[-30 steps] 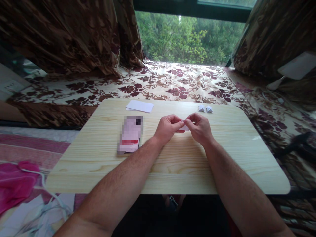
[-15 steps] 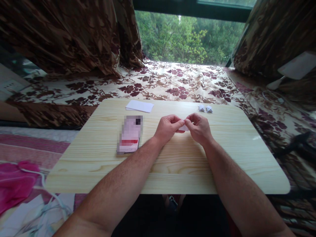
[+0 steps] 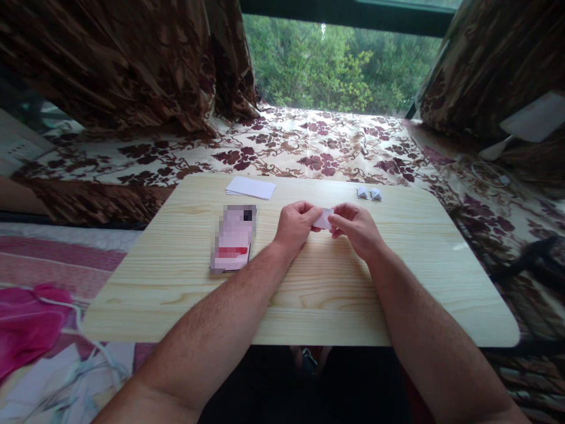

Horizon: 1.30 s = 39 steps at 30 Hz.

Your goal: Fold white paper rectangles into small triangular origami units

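Between both hands, a small piece of white paper [image 3: 323, 219] is held just above the middle of the table. My left hand [image 3: 296, 225] pinches its left side, thumb on top and fingers beneath. On the other side, the thumb and fingers of my right hand [image 3: 355, 227] are closed on the paper's right edge. Beyond the right hand, two small folded white paper shapes with raised points [image 3: 362, 192] sit side by side near the far edge. How the held paper is creased is too small to tell.
A stack of white paper sheets [image 3: 251, 188] lies at the far left of the wooden table [image 3: 322, 294]. Nearer, left of my forearm, is a phone [image 3: 233, 238], partly blurred out. Behind the table are a floral-covered ledge [image 3: 322, 141] and a window. A pink cloth [image 3: 33, 330] lies at lower left.
The thumbs, together before, have moved apart, and more of the white paper's face now shows between them. The other things on the table stay put.
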### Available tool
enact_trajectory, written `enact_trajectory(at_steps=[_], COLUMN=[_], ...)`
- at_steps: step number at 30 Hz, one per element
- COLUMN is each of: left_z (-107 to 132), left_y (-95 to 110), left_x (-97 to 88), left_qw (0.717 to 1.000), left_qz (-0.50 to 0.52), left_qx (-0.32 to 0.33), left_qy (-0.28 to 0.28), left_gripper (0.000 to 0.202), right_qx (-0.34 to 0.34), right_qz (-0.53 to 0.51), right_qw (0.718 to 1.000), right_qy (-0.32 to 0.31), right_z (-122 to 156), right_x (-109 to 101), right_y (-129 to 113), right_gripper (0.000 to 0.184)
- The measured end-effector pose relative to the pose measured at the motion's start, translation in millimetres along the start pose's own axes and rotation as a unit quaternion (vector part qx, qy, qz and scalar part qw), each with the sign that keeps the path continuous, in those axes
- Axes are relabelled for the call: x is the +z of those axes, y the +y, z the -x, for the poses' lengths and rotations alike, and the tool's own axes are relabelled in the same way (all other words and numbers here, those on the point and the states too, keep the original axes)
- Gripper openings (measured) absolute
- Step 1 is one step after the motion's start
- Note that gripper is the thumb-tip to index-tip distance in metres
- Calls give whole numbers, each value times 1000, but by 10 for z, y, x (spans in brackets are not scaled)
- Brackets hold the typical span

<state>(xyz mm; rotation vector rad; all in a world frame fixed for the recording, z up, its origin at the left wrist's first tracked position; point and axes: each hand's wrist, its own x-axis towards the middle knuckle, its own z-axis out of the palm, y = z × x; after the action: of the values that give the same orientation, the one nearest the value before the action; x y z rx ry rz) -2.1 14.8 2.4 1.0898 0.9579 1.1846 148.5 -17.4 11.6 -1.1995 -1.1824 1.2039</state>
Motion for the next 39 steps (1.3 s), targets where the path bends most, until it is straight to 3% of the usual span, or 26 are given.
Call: enact_trajectory(at_steps=[5, 29, 39], left_z=[-17, 16, 16], left_y=[14, 29, 23], left_x=[-22, 6, -11], left_qw=[1000, 998, 998], left_qz=[8, -7, -8], left_qx=[7, 52, 64], left_qy=[7, 28, 3], left_gripper=[21, 28, 29], right_qx=[26, 13, -2], right_qz=[0, 26, 23], right_qw=[999, 999, 1000], right_qy=[-39, -15, -10], right_z=[29, 23, 16], right_x=[-12, 8, -17], right_y=[-17, -3, -2], right_gripper=[27, 21, 19])
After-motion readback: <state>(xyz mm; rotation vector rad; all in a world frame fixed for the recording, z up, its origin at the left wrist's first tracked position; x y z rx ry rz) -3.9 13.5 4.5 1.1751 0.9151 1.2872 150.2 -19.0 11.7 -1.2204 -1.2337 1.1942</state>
